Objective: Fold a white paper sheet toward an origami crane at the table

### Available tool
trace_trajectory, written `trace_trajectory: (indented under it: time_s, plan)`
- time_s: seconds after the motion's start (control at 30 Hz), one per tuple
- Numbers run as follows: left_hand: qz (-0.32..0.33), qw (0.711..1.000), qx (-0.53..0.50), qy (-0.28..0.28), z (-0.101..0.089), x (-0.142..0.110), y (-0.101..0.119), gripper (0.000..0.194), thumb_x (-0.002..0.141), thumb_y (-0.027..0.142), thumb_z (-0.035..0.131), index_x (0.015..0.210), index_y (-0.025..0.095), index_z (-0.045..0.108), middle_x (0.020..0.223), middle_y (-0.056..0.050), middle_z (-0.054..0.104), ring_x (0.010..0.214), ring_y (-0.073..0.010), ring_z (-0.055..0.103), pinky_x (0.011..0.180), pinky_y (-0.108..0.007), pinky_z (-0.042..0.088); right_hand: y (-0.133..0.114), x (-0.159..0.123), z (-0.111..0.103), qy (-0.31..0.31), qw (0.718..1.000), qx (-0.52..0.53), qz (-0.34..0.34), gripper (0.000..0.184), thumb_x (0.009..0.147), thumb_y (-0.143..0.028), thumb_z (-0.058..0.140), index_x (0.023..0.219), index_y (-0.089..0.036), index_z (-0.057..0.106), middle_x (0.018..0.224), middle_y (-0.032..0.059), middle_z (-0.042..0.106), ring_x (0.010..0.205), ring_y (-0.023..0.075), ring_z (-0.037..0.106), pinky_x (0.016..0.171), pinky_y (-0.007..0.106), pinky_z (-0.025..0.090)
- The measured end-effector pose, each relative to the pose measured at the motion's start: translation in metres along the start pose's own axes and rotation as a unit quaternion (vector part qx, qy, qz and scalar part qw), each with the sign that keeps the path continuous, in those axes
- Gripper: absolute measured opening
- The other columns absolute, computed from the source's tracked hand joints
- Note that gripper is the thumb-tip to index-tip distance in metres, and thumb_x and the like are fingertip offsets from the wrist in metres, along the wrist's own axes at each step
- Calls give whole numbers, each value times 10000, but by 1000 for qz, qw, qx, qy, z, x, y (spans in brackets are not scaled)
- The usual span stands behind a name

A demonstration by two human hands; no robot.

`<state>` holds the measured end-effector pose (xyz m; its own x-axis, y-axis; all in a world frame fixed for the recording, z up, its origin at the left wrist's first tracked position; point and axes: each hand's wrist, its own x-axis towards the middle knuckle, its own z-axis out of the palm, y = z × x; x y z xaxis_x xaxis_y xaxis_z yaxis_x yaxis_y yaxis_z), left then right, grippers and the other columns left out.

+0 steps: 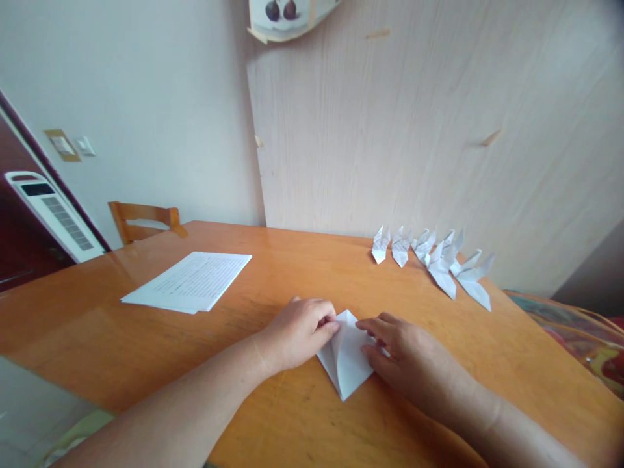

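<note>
A white sheet of folded paper (351, 364), shaped like a diamond, lies on the wooden table in front of me. One of its flaps stands slightly raised along the left side. My left hand (307, 330) pinches the paper's upper left edge between thumb and curled fingers. On the other side, my right hand (397, 344) rests with its fingers apart, the fingertips touching the paper's right part. The right hand's lower fingers are partly hidden.
A stack of printed sheets (190, 281) lies at the left of the table (292, 260). Several folded paper cranes (441, 266) stand at the back right. A wooden chair (146, 214) is beyond the far left edge, and a pale panel (365, 143) rises behind the table.
</note>
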<state>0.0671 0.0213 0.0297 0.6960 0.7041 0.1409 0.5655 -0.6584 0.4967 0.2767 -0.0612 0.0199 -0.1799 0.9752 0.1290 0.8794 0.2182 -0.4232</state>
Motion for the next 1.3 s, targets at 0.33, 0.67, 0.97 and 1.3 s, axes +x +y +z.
trace_trajectory:
  time_s: [0.33,0.67,0.97,1.3]
  plan:
    - [33,999,20,-16,-1,-6,8,284,774,203,631,1051,251,596,976,4,670,930,-207,586,833,-337,409,5,3,1,13,994,90,59,237,852,-222,520,1052,-227,648,745,-3,638,650,160,583,587,274,399]
    - [68,996,-37,-46,2,-4,11,350,781,133,550,1105,259,579,1047,-6,663,1021,-195,576,911,-326,445,5,7,6,-9,991,131,11,96,812,-187,548,891,-210,598,748,-25,578,683,142,523,616,268,387]
    - [-86,996,-20,6,-8,0,-13,297,799,179,479,1080,245,550,1196,-37,607,1164,-227,538,987,-390,440,16,11,8,-29,983,158,93,74,813,-244,536,755,-204,513,648,-58,475,608,120,438,540,253,320]
    - [-119,992,39,-21,-10,1,-15,273,785,303,543,1053,248,546,1201,-49,554,1181,-252,483,969,-388,433,14,11,7,-23,988,105,109,67,794,-256,531,745,-214,512,637,-49,497,607,137,477,543,266,333]
